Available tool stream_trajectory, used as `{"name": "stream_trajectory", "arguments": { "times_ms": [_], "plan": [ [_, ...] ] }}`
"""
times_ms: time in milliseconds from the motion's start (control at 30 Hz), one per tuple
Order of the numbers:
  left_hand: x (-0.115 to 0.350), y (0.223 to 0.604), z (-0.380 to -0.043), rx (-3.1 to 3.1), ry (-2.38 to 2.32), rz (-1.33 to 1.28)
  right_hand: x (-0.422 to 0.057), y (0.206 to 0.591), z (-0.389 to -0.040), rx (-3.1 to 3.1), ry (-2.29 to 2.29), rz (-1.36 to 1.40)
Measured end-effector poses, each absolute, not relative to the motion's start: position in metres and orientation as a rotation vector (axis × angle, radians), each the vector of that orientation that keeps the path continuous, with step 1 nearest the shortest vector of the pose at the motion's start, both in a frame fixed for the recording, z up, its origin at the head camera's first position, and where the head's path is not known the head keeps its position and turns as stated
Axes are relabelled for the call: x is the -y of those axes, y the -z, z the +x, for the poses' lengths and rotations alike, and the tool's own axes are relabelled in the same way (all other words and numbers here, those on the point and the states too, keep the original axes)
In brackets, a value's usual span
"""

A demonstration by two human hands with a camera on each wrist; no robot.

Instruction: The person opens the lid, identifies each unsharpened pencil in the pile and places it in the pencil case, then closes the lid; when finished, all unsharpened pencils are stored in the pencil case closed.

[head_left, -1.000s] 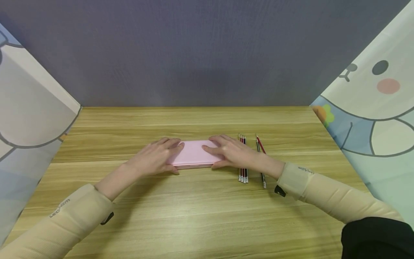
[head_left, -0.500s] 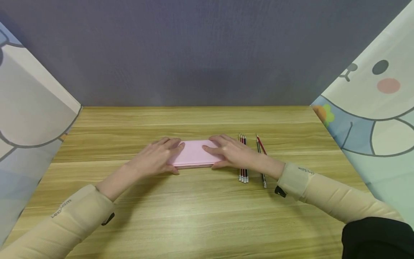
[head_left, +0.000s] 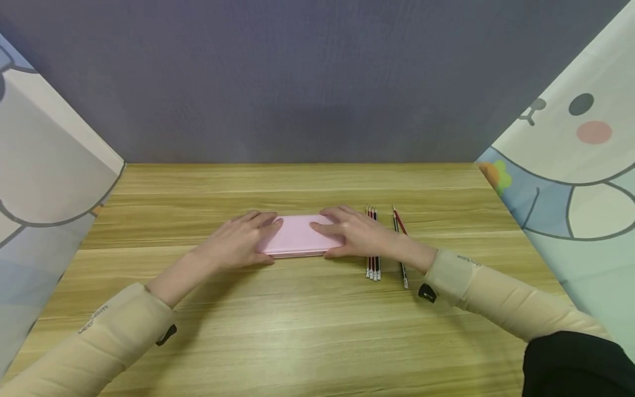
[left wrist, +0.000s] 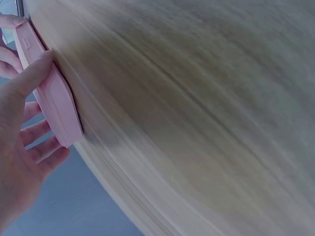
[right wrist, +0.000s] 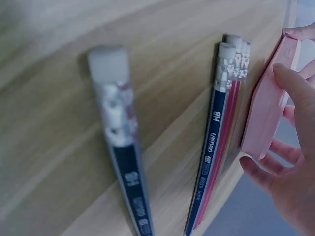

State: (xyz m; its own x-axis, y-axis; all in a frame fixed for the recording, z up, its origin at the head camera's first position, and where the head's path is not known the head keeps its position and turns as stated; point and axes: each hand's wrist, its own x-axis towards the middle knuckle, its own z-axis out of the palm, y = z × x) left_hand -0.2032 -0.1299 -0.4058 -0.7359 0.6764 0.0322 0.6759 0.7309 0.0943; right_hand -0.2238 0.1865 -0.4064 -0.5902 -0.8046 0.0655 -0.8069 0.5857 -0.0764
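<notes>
A closed pink pencil case (head_left: 300,234) lies flat on the wooden table in the head view, its long side facing me. My left hand (head_left: 243,238) grips its left end, thumb at the front edge and fingers over the top and far side. At the right end, my right hand (head_left: 349,231) holds it in the same way. The left wrist view shows the case (left wrist: 60,108) between thumb and fingers, with a small latch on its front. In the right wrist view, the right thumb presses the front of the case (right wrist: 263,115).
Beneath my right forearm, several pencils (head_left: 373,267) with white erasers lie side by side, partly hidden. Farther right are a dark pencil (head_left: 404,278) and a red pencil (head_left: 401,221), close together. A grey panel (head_left: 297,82) stands behind the table (head_left: 278,336).
</notes>
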Motion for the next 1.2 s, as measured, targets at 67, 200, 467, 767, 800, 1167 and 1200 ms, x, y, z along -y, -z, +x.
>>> {"name": "stream_trajectory", "arguments": {
  "times_ms": [67,200,467,767,800,1167,1200],
  "plan": [
    [0.130,0.407,-0.203,-2.920,-0.148,1.136,-0.187,0.408,-0.223,2.796,-0.170,1.394],
    [0.131,0.408,-0.203,-2.926,-0.145,1.131,-0.188,0.411,-0.223,2.812,-0.191,1.370],
    [0.132,0.412,-0.202,-2.943,-0.174,1.156,-0.188,0.413,-0.222,2.814,-0.241,1.367],
    [0.141,0.410,-0.200,-2.974,-0.207,1.143,-0.200,0.415,-0.218,2.818,-0.331,1.299],
    [0.143,0.409,-0.200,-2.980,-0.205,1.122,-0.203,0.415,-0.219,2.808,-0.345,1.288],
    [0.180,0.394,-0.214,-3.140,-0.201,0.865,-0.254,0.397,-0.245,2.762,-0.385,1.037],
    [0.184,0.392,-0.215,-3.153,-0.204,0.828,-0.261,0.395,-0.248,2.772,-0.383,1.000]
  ]
}}
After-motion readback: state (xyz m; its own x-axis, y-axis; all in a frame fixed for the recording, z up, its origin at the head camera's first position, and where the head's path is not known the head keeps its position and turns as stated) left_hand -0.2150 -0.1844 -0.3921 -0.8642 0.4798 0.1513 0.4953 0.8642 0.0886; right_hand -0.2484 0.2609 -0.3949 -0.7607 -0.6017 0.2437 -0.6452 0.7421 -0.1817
